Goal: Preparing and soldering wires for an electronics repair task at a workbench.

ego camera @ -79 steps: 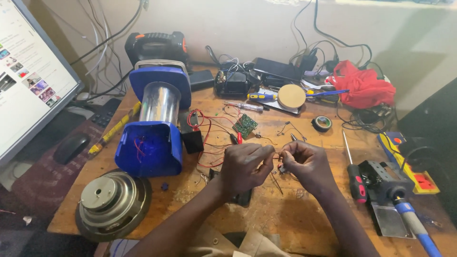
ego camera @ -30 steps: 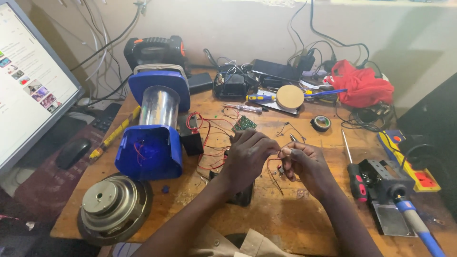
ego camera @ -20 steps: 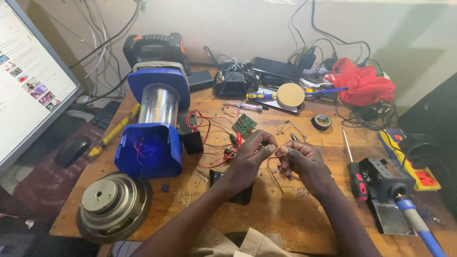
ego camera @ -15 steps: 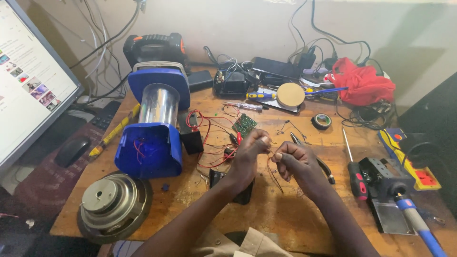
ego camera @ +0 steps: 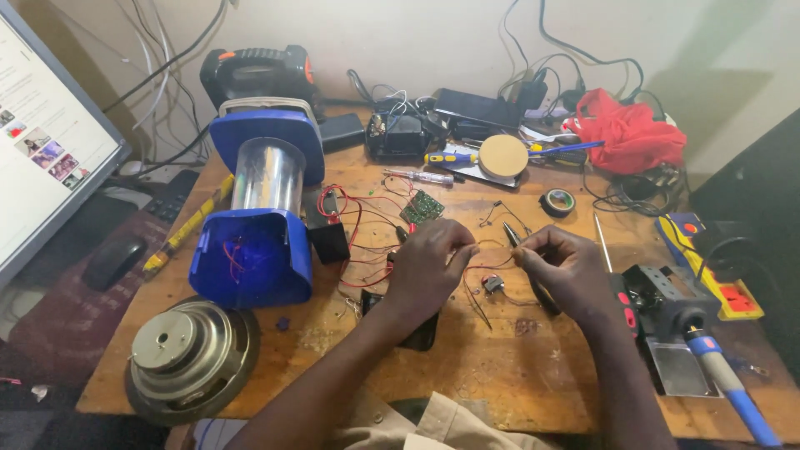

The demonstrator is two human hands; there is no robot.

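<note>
Two hands meet above the middle of the wooden table (ego camera: 533, 375) — the left hand (ego camera: 425, 271) and the right hand (ego camera: 567, 267) each pinch one end of a thin red wire (ego camera: 487, 265), which sags between their fingertips. Just left stands a blue speaker housing (ego camera: 254, 221), a loose speaker cone (ego camera: 187, 354) nearer. Farther back — a small green circuit board (ego camera: 422, 206) and a red cloth (ego camera: 629, 133).

Both hands raised close together, fingers pinched
Left hand (ego camera: 427, 265) curled, thumb and forefinger tips meeting toward the right; right hand (ego camera: 567, 268) facing it, fingertips closed likewise, bare forearms converging from below
</note>
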